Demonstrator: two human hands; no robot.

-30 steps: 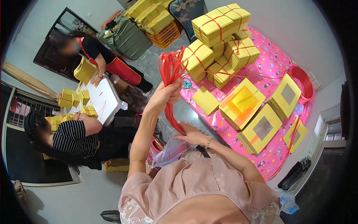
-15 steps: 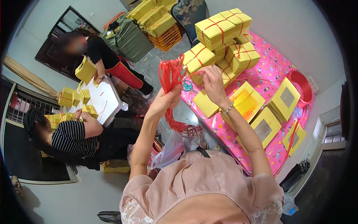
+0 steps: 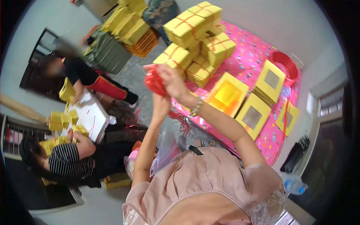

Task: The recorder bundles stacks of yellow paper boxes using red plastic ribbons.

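hands (image 3: 174, 83) on ribbon (image 3: 154, 81), crate (image 3: 144, 46) heaped with bundles (image 3: 129, 27)

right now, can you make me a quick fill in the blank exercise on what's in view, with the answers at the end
1. The left hand and right hand meet at a ____ bundle of strands.
2. The main colour of the patterned cloth under the tied yellow stacks is ____.
3. Around the right wrist sits a beaded ____.
4. The plastic crate in the background is coloured ____.

Missing words: red; pink; bracelet; orange.
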